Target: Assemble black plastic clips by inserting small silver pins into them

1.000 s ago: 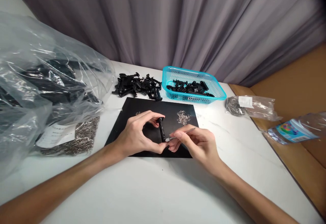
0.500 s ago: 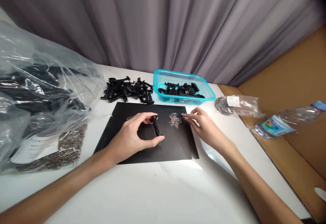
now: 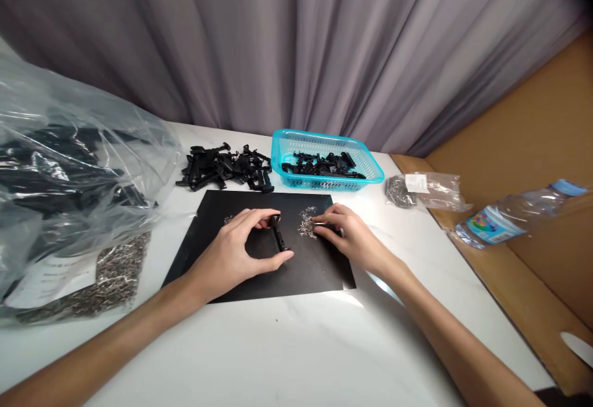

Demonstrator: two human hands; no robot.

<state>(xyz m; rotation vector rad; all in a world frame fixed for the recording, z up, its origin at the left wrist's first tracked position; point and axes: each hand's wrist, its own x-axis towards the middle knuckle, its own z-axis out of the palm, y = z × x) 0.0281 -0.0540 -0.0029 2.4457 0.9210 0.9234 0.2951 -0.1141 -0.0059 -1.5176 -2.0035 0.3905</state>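
Observation:
My left hand (image 3: 236, 249) grips a small black plastic part (image 3: 279, 237) between thumb and fingers, standing it on end over the black mat (image 3: 306, 271). To its right, my right hand (image 3: 345, 234) rests on the mat with its fingertips pinched at a small pile of tiny silver metal pieces (image 3: 306, 223). A thin dark tool seems to lie under those fingers, though I cannot make it out clearly. A few more silver pieces (image 3: 228, 218) lie on the mat just beyond my left hand.
A turquoise basket (image 3: 370, 175) holding black parts stands behind the mat, with a loose heap of black parts (image 3: 222, 166) to its left. Large clear bags (image 3: 69, 172) fill the left side. A small bag of metal pieces (image 3: 417, 189), a plastic bottle (image 3: 504, 215) and a cardboard wall (image 3: 532, 141) are at right.
My right hand left the black part, reached to the silver pile, and now pinches at it. My left hand has kept hold of the part. The view shifted slightly.

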